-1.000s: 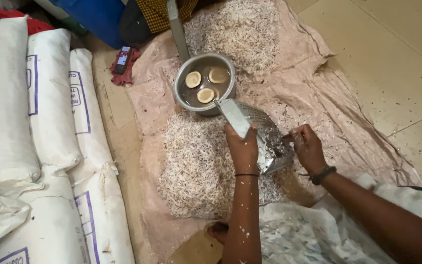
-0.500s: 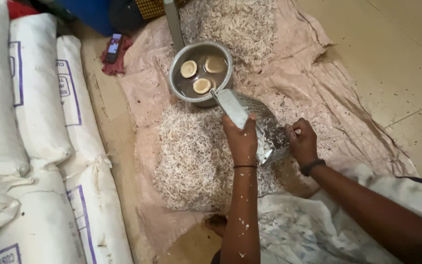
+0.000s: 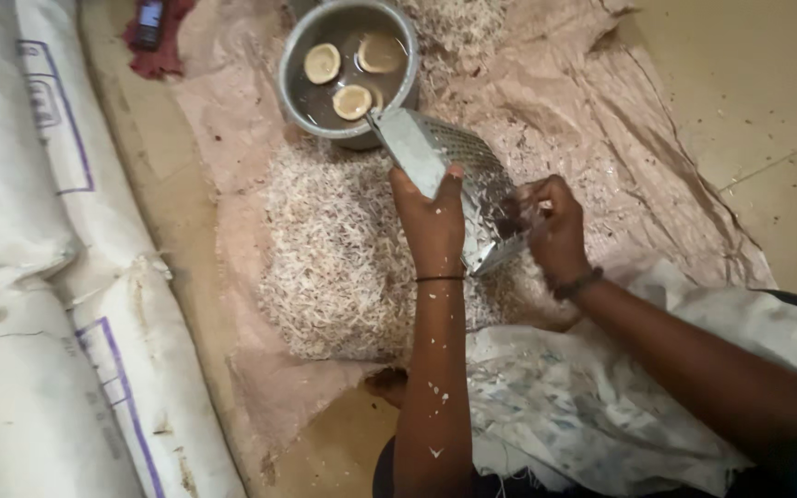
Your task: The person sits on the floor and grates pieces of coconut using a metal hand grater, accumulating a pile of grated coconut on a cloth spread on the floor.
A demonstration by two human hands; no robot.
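Right hand (image 3: 553,226) shifted lower along grater (image 3: 458,180) than half second ago; fingers closed on small piece, kind not discernible, pressed to perforated face. Left hand (image 3: 431,217) clamped on grater's edge, steadying it, tilted so shreds (image 3: 343,267) fall onto pink sheet (image 3: 232,129). Pot (image 3: 348,69) just beyond, upper end against rim.

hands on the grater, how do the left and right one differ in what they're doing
The left hand wraps the metal grater from the side, holding it tilted; the right hand presses a small piece, mostly hidden, against its perforated face. The left wrist has a thin dark band, the right a thicker one. Both touch the grater above the white shreds.
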